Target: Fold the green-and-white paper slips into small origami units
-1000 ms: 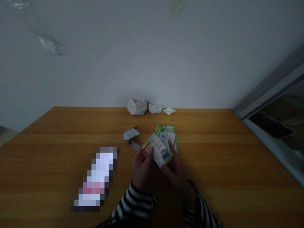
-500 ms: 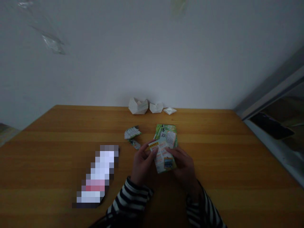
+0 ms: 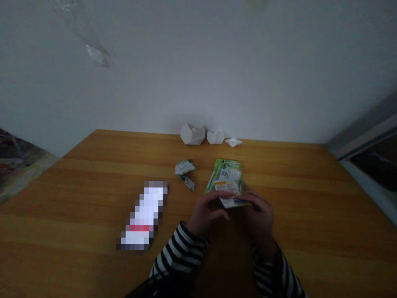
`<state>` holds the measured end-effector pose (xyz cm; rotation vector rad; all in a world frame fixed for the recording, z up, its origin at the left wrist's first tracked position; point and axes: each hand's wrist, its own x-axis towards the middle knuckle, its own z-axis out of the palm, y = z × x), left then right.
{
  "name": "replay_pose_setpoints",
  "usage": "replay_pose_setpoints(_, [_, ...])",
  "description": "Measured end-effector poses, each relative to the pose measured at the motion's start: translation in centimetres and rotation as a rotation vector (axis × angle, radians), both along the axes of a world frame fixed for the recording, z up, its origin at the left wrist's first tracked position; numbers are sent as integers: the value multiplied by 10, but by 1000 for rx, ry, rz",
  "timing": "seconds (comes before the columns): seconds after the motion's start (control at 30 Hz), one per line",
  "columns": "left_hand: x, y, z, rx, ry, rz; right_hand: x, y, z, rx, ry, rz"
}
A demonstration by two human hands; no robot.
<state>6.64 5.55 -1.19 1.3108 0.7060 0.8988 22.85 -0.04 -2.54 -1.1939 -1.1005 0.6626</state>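
Two hands (image 3: 208, 213) (image 3: 259, 212), loosely curled, grasping one bent printed leaflet (image 3: 227, 188); green leaflets (image 3: 230, 171) just beyond

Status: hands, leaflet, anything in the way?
Left hand, right hand both on leaflet. Leaflet looks bent. Green leaflet stack just beyond; folded printed paper off left.

passage: tabletop (image 3: 310, 198), right | blocking left: phone (image 3: 144, 213), folded paper (image 3: 185, 167) | ahead: leaflets (image 3: 228, 170)
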Motion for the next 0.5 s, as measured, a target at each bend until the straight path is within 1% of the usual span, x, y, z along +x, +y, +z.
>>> replay_pose_setpoints(0.07, [0, 0, 0, 44, 29, 31, 1, 0, 0, -24, 40, 13])
replay_pose_setpoints(0.13, [-1, 0, 1, 80, 39, 59, 1, 1, 0, -84, 92, 51])
replay_pose_setpoints(0.23, [-3, 1, 5, 95, 12, 51, -1, 1, 1, -172, 154, 103])
replay_pose_setpoints(0.3, [-1, 0, 7, 64, 6, 90, -3, 1, 1, -184, 144, 61])
replay_pose_setpoints(0.4, [4, -3, 6, -18, -8, 213, -6, 1, 0, -118, 101, -94])
replay_pose_setpoints(0.43, [6, -4, 5, -48, -22, 229, -8, 1, -1, -94, 82, -116])
replay_pose_setpoints(0.5, [8, -5, 3, -96, -45, 223, -10, 0, -1, -75, 41, -96])
